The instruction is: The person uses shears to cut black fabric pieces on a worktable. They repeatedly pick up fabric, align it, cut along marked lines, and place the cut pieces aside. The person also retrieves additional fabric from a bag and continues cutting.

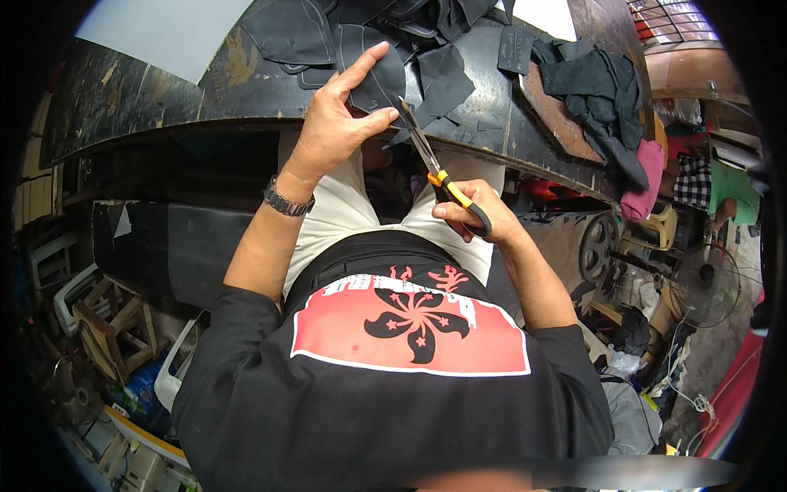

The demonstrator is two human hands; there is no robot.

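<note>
A black fabric piece (379, 72) with pale chalk lines lies at the near edge of the dark table. My left hand (328, 127) grips it at its left side, thumb and index finger spread over the top; the other fingers are mostly hidden. In my right hand (479, 209) is a pair of scissors (428, 152) with yellow and black handles. Their blades point up and left, slightly parted, with the tips beside the fabric piece near my left thumb. Small dark scraps (443, 119) lie right of the blades.
More chalk-marked black pieces (291, 33) are heaped at the table's far side. At the right, crumpled black cloth (590, 86) rests on a brown board (545, 111). Beyond stand a fan (705, 283) and a person in green (734, 197). A wooden stool (115, 324) is at the left.
</note>
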